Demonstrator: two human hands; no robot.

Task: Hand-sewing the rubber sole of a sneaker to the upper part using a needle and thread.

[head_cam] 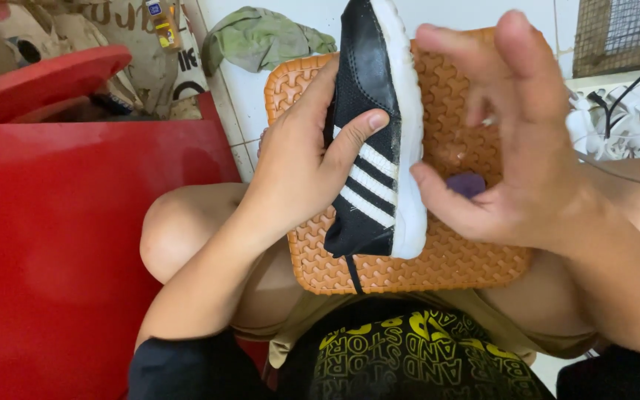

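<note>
- Gripping the black shoe, the left hand is clamping it, thumb lying across its white stripes.
- Right hand is hovering open beside its white sole, over an orange textured mat.

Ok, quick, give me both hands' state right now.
Left hand: closed on the black shoe, thumb across its white stripes.
Right hand: fingers spread open against the shoe's white sole; a small purple thing shows beneath it, hold unclear.

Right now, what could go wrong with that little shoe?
The left hand alone grips the small black shoe, so it might slip onto the orange mat. The mat only rests across the knees and might slide off. The loose lace dangles and could snag the right hand.
</note>
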